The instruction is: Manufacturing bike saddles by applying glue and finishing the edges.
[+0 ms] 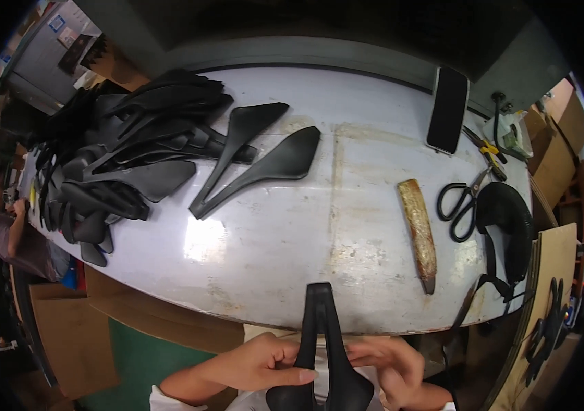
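A black bicycle saddle (319,308) with a long slot down its middle is held in front of my body at the table's near edge, its narrow nose pointing away from me. My left hand (258,363) grips its left side, the thumb lying across the top beside the slot. Against the right side, the curled fingers of my right hand (391,366) press on the edge; their tips are partly hidden. Farther off on the table lies a forked black saddle cover (271,161), to the right of a big heap of similar black covers (134,137).
On the table's right are a tape-wrapped knife-like tool (418,229), black-handled scissors (458,211), yellow-handled pliers (489,147), a phone (448,109) and a black curved strap-like piece (511,226). Cardboard boxes (73,335) stand below. Another person (18,233) works at far left.
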A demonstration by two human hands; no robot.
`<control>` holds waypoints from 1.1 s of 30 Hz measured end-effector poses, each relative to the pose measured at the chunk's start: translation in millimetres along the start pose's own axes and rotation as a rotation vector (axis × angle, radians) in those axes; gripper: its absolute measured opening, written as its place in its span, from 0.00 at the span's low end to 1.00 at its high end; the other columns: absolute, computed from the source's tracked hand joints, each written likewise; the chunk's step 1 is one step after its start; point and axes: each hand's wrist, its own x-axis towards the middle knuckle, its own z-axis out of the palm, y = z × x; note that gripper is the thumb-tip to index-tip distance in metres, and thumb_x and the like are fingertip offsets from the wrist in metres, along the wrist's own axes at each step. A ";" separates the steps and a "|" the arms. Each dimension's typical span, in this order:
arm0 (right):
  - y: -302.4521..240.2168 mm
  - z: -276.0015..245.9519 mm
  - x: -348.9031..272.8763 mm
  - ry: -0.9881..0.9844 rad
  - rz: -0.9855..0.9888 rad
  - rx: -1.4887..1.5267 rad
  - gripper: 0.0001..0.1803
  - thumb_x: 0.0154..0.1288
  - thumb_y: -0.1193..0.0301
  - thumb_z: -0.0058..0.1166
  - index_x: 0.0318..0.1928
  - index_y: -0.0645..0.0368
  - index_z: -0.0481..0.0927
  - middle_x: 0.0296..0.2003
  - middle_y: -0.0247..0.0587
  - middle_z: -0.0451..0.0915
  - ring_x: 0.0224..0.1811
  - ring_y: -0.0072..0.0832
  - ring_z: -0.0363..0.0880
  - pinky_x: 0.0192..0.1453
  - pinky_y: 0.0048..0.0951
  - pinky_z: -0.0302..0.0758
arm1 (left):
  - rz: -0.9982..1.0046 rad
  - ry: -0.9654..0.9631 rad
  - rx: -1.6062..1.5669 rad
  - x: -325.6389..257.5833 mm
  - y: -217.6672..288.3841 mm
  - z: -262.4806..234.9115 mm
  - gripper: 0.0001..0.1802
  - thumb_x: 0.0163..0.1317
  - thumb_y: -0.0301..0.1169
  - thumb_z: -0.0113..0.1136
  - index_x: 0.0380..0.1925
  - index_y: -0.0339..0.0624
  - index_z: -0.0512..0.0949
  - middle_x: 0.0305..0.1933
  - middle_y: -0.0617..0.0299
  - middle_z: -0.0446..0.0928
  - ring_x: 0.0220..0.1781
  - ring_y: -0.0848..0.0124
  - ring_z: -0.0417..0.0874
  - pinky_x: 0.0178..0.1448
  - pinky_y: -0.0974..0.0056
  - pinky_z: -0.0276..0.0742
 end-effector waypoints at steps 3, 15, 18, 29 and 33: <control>12.5 0.6 23.5 -0.008 0.615 0.669 0.26 0.79 0.58 0.54 0.62 0.69 0.73 0.51 0.61 0.83 0.51 0.47 0.87 0.49 0.47 0.87 | -0.131 -0.152 0.021 9.3 -2.9 5.5 0.14 0.73 0.37 0.64 0.45 0.36 0.84 0.23 0.74 0.73 0.25 0.84 0.67 0.27 0.71 0.61; 17.9 4.8 30.5 -0.146 0.525 0.655 0.12 0.78 0.71 0.55 0.53 0.68 0.77 0.43 0.45 0.84 0.42 0.30 0.85 0.46 0.33 0.82 | -0.009 -0.324 0.135 17.1 20.0 1.9 0.16 0.76 0.43 0.59 0.48 0.41 0.80 0.19 0.67 0.70 0.20 0.77 0.70 0.26 0.66 0.62; 26.3 -15.7 29.5 -0.417 0.359 0.385 0.10 0.75 0.72 0.59 0.49 0.67 0.80 0.38 0.38 0.83 0.36 0.22 0.81 0.41 0.26 0.78 | 0.045 -0.311 0.165 15.6 18.4 1.5 0.16 0.76 0.43 0.59 0.45 0.40 0.80 0.19 0.66 0.69 0.19 0.76 0.69 0.26 0.65 0.61; 38.3 -13.1 32.5 -0.801 0.271 0.455 0.12 0.67 0.68 0.68 0.35 0.64 0.82 0.31 0.39 0.82 0.34 0.29 0.79 0.40 0.32 0.72 | 0.033 -0.314 0.124 20.0 15.7 -1.5 0.17 0.74 0.42 0.63 0.37 0.37 0.79 0.18 0.67 0.70 0.19 0.76 0.67 0.25 0.64 0.60; 29.6 -27.2 25.1 -0.744 0.245 0.365 0.11 0.69 0.68 0.66 0.35 0.65 0.83 0.29 0.41 0.83 0.30 0.32 0.78 0.37 0.34 0.73 | 0.024 -0.360 -0.064 23.4 -13.6 -1.7 0.17 0.70 0.41 0.67 0.42 0.37 0.80 0.20 0.70 0.71 0.22 0.77 0.67 0.27 0.63 0.61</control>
